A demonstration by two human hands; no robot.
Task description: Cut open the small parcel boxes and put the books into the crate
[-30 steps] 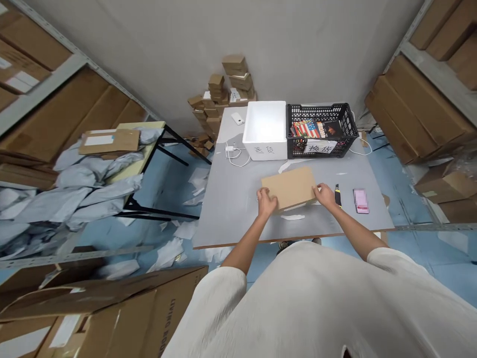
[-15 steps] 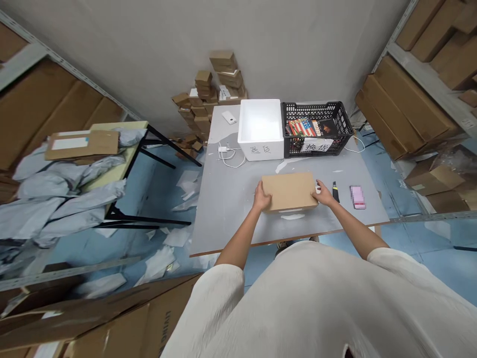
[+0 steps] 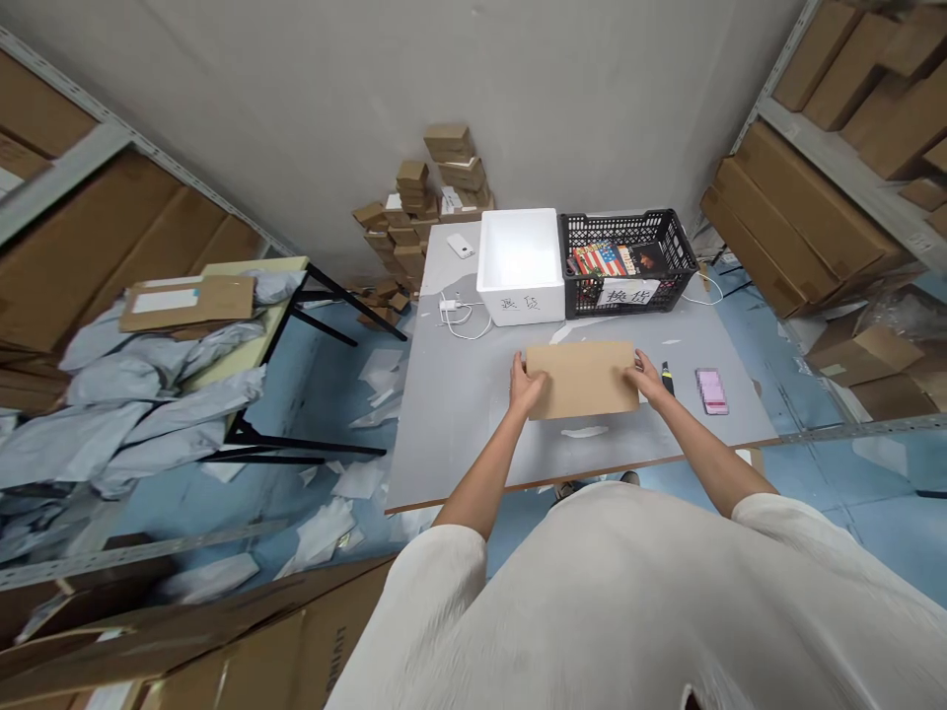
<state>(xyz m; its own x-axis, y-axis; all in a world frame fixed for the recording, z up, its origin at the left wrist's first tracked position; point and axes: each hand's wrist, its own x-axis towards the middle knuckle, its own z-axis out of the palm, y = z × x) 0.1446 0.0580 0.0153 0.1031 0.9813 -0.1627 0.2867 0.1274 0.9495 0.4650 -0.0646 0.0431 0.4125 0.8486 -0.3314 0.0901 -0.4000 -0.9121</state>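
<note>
I have a plain brown cardboard box (image 3: 582,387) between my left grip (image 3: 525,387) and my right grip (image 3: 646,378), one at each short end. It is rectangular, its long edges running side to side, its broad face smooth and unbroken. It sits over the middle of the grey surface (image 3: 455,424), near the front edge.

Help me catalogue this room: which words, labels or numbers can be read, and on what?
"退货": white rectangular foam box.
"换货": white paper sign on black plastic crate.
"LIVING": brown cardboard carton, lower left.
Too small or blurred: colourful printed covers, pink phone screen, white parcel labels.
</note>
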